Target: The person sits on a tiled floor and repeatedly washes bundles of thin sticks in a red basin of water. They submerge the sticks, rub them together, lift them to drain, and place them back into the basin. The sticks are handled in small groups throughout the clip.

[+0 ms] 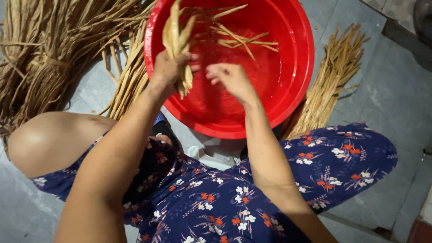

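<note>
My left hand [168, 68] grips a small bunch of tan dried plant strips [177, 38] upright over the near left part of a big round red basin [297, 67]. My right hand [230, 77] hovers just to its right over the basin, fingers loosely curled, thumb and forefinger pointing toward the bunch; I see nothing held in it. A few loose strips [240, 38] lie inside the basin at the back.
A large heap of the same dried strips [54, 49] lies on the grey tiled floor at the left. A smaller bundle [330, 81] sticks out from under the basin's right side. My knees in dark blue floral cloth [342, 157] frame the basin.
</note>
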